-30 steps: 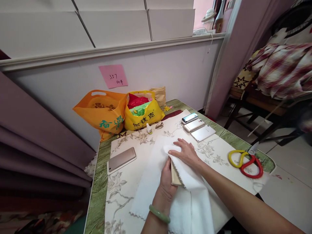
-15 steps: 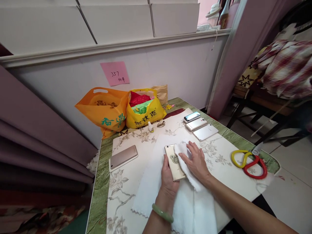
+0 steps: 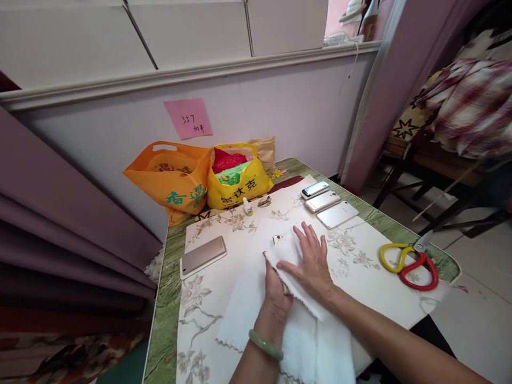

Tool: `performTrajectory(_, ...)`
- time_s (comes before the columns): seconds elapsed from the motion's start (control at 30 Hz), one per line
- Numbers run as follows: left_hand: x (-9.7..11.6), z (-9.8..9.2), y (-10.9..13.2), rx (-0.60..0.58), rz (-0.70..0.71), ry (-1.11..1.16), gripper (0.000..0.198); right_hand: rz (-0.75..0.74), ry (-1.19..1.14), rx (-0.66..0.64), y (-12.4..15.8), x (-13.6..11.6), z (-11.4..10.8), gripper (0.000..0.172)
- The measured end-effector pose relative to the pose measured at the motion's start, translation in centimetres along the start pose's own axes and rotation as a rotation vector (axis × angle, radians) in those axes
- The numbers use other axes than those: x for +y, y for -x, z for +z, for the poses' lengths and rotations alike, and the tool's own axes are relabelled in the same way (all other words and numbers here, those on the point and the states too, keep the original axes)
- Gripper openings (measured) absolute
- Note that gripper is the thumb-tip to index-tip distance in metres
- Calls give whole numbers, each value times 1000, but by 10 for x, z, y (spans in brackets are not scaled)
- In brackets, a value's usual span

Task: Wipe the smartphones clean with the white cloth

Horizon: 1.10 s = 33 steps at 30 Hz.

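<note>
Low over the table, my left hand [image 3: 277,290] is closed around a gold phone [image 3: 279,238] from below. Most of that phone is hidden under a white cloth [image 3: 286,255]; its camera corner and a bit of its lower edge show. My right hand [image 3: 314,261] lies over the cloth with fingers spread, and holds the cloth pressed against the phone's back. The rest of the cloth [image 3: 300,341] hangs below and spreads on the table around my left wrist. A green bangle [image 3: 265,346] circles that wrist.
A rose-gold phone [image 3: 204,256] lies left; three phones, including a white one [image 3: 338,214], lie at the back right. Scissors [image 3: 408,264] rest near the right edge. An orange bag [image 3: 168,176], a yellow bag [image 3: 240,184], a small bottle [image 3: 247,206] and glasses [image 3: 264,201] are at the back.
My right hand has moved slightly left and up with the cloth, which now covers most of the phone's back. My left hand stays around the phone.
</note>
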<state>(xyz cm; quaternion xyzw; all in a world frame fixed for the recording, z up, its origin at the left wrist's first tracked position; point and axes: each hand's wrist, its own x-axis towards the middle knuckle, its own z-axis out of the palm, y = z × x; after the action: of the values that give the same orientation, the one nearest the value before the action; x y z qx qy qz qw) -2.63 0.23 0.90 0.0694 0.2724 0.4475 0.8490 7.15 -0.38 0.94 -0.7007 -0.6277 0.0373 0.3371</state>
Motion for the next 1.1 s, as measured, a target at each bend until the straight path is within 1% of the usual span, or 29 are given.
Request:
performTrajectory(0.1, -4, 1, 0, -16, -16, -59, 63, 70, -31, 34, -25, -4, 6, 82)
performTrajectory(0.17, -5, 2, 0, -24, -41, -64, 62, 130, -64, 30, -39, -3, 8, 80)
performTrajectory(0.23, -4, 3, 0, -19, -44, -37, 61, 208, -95, 20, -47, 3, 10, 80)
performTrajectory(0.3, -2, 4, -1, 3, -21, -1, 58, 277, -106, 17, -48, 12, 11, 79)
performTrajectory(0.4, 2, 5, -3, 77, 50, 43, 50, 303, -93, 1, -35, 26, 11, 78)
performTrajectory(0.5, 5, 5, -4, 146, 99, 70, 45, 259, -87, -42, -12, 34, 6, 79)
performTrajectory(0.6, 5, 3, -4, 115, 88, 87, 48, 191, -88, -106, 11, 30, -1, 85)
performTrajectory(0.7, 3, 2, -3, 47, 30, 86, 56, 131, -85, -154, 20, 17, -3, 94)
performTrajectory(0.8, 0, 2, -1, 41, 37, 53, 55, 94, -67, -144, 8, 2, 1, 100)
performTrajectory(0.9, -3, 4, 1, 70, 45, -29, 51, 104, -61, -100, -19, -6, 7, 99)
performTrajectory(1.0, -3, 6, 1, 38, -6, -37, 53, 176, -80, -31, -43, 0, 10, 95)
performTrajectory(1.07, -1, 6, 0, 25, 5, 3, 54, 232, -83, -9, -47, 10, 10, 93)
performTrajectory(1.1, -1, 7, 0, 37, 25, 22, 53, 254, -81, -9, -45, 16, 9, 93)
